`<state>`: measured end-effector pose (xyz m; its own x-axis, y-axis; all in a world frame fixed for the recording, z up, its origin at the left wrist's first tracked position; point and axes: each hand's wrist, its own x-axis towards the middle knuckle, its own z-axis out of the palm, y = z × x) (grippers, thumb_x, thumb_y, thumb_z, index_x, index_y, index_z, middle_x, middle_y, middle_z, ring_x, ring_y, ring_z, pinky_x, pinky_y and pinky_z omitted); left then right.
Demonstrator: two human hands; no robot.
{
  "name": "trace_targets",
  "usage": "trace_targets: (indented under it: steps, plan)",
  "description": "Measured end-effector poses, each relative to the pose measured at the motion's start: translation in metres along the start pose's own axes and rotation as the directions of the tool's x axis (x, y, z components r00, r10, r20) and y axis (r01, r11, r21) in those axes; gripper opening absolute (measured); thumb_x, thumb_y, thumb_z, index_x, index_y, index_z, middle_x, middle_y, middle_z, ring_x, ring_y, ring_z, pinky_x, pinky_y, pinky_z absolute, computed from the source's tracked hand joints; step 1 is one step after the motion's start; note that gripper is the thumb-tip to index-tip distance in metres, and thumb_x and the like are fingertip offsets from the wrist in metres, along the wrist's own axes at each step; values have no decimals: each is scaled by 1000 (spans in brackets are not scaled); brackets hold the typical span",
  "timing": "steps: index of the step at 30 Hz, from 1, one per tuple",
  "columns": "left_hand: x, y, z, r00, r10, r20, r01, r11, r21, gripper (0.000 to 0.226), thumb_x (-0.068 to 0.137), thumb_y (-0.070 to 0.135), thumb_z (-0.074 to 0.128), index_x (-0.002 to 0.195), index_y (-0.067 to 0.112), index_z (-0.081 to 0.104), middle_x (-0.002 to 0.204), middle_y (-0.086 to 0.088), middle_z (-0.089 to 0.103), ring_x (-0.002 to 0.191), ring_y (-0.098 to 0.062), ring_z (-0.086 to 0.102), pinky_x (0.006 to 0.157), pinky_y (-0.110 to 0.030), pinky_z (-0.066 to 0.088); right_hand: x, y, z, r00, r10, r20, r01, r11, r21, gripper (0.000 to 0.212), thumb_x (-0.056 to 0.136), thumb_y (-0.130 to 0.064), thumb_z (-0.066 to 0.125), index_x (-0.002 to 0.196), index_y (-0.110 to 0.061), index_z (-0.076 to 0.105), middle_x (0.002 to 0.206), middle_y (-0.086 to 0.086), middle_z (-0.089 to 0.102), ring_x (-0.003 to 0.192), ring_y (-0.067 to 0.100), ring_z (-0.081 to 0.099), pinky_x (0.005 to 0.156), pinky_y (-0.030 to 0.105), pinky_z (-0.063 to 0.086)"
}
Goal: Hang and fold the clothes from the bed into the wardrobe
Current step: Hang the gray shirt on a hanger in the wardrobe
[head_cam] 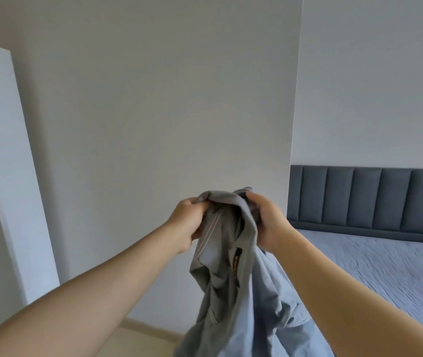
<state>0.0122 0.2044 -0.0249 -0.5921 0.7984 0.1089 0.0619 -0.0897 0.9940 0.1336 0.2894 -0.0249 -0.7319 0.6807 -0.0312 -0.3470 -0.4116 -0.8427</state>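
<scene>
mid-step: sorting out one grey garment [231, 266], held up in the air beside the bed [375, 264]. left hand [188, 222] and right hand [267, 220] both clenched on its bunched top edge. next, probably: spread it, find collar or waistband, then hang or fold.

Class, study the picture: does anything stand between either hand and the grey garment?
Nothing visible does. The left hand and right hand both grip the grey garment at its bunched top, held in the air before the wall.

1 head-worn view faces the wall [153, 99], bed [385, 266] at right.
</scene>
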Motion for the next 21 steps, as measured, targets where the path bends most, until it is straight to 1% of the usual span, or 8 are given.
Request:
trace_targets:
  steps: [3, 5, 8, 10, 14, 17, 19, 21]
  plan:
    - [9, 21, 10, 987, -130, -92, 101, 959, -266, 17, 94, 10, 46, 82, 14, 58, 75, -6, 61, 67, -18, 57, 56, -27, 51, -4, 2, 2, 998, 9, 57, -4, 995, -97, 49, 91, -39, 53, 123, -2, 53, 116, 20, 59, 98, 31, 58, 78, 37, 51]
    - [11, 33, 17, 979, -182, -95, 143, 935, -325, 19, 92, 7, 46, 78, 13, 56, 71, -6, 58, 62, -17, 55, 52, -24, 51, -4, 6, 1, 994, -60, 91, 80, 969, -235, 70, 82, -42, 62, 141, -18, 35, 123, 12, 52, 105, 25, 56, 75, 31, 50]
    - [8, 47, 24, 977, -195, -82, 158, 930, -331, 25, 92, 5, 45, 68, 12, 51, 49, -1, 49, 43, -11, 48, 38, -14, 43, -10, 11, 2, 973, -99, 209, 184, 876, -445, 91, 65, -31, 79, 139, -36, 27, 117, -2, 54, 100, 12, 59, 76, 24, 49]
    - [7, 59, 25, 985, -151, -78, 112, 924, -365, 31, 92, 3, 42, 64, 13, 47, 38, 1, 43, 32, -9, 41, 37, -11, 37, -9, 15, 1, 975, -173, 142, 224, 741, -633, 76, 71, -16, 78, 134, -29, 36, 111, 0, 58, 93, 14, 62, 77, 29, 53]
    - [4, 80, 14, 990, -61, -129, 10, 930, -366, 30, 91, 4, 43, 64, 14, 49, 40, 1, 49, 35, -10, 47, 47, -18, 42, -3, 20, -12, 925, -381, -6, 188, 470, -862, 31, 78, -6, 58, 107, -17, 55, 86, 1, 59, 80, 22, 60, 68, 32, 51]
    - [-1, 90, -3, 978, -19, -208, -48, 949, -311, 25, 88, 5, 47, 65, 14, 52, 52, -2, 53, 49, -15, 50, 52, -21, 45, 0, 34, -23, 944, -331, 6, 141, 384, -913, 22, 82, -15, 59, 100, -24, 52, 83, -5, 58, 67, 10, 57, 52, 21, 42]
    - [-3, 90, -15, 959, 57, -278, -112, 976, -186, 24, 88, 5, 46, 67, 16, 52, 61, -3, 52, 55, -17, 49, 55, -23, 43, 7, 47, -30, 957, -291, 0, 96, 313, -945, 13, 86, -20, 56, 96, -25, 50, 79, -6, 53, 68, 13, 54, 50, 22, 37]
    - [-6, 88, -28, 926, 179, -332, -210, 976, -59, 26, 88, 1, 42, 68, 17, 48, 64, -3, 49, 54, -15, 44, 47, -16, 37, 13, 56, -32, 964, -267, -1, 67, 246, -967, 7, 89, -20, 49, 83, -21, 50, 68, -5, 49, 65, 18, 49, 47, 22, 33]
